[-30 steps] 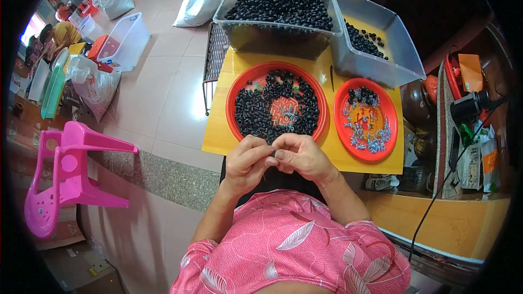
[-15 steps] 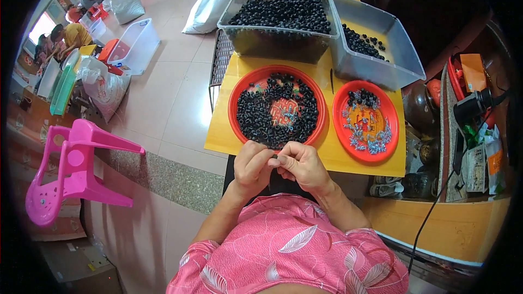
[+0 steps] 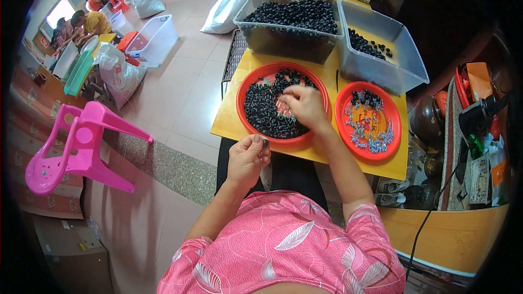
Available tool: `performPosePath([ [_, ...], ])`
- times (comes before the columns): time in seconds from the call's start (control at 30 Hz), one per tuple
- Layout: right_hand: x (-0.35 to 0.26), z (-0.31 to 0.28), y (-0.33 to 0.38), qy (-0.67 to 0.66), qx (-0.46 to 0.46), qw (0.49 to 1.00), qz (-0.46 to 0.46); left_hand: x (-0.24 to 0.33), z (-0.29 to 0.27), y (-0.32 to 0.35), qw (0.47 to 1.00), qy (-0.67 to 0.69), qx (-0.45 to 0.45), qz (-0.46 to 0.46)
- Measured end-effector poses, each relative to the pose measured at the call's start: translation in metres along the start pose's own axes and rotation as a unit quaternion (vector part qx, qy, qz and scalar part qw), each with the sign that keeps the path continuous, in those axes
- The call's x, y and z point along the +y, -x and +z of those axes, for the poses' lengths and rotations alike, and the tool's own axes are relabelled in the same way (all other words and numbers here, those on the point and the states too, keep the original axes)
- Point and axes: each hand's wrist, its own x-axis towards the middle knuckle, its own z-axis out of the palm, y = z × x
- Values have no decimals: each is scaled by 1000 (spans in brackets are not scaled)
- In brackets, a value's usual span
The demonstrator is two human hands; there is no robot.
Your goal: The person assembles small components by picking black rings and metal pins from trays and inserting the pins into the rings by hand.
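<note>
My left hand [image 3: 248, 159] is closed in front of the table edge, pinching a small black ring-like part [image 3: 265, 143] between thumb and fingertips. Over the large round red tray [image 3: 328, 110], my right hand [image 3: 305, 106] reaches in with curled fingers, the tips down among the loose black parts [image 3: 267, 108]. Whether those fingertips hold anything is too small to make out. To the right lies a smaller red tray [image 3: 398, 130] with small silvery pieces [image 3: 380, 141] and a cluster of black parts [image 3: 366, 98].
Behind the trays stand two clear plastic bins [image 3: 283, 43] [image 3: 403, 76] holding black parts. A thin dark tool [image 3: 337, 80] lies between the trays. A pink stool [image 3: 90, 144] is on the left; cluttered shelving [image 3: 451, 147] is on the right. People [image 3: 95, 24] sit far left.
My hands were together in front of the large tray. They have parted: the right moved forward over the tray's parts, the left dropped slightly back with a black part. The view shifted slightly.
</note>
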Motion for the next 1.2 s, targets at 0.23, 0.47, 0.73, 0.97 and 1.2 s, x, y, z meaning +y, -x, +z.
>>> performPosePath([
  [0.23,4,-9,-12,-72,-34,994,78,12,-14,7,998,59,-4,-20],
  [0.47,-29,-23,45,-408,-110,894,152,19,-7,7,983,147,-100,-42],
  [0.73,-51,-9,78,-506,-178,829,161,10,-14,20,988,111,-102,19],
  [0.97,-61,3,90,-574,-157,792,135,5,-11,28,991,21,-72,109],
  [1.2,-65,3,95,-581,-156,789,126,3,-4,26,992,-1,-57,113],
])
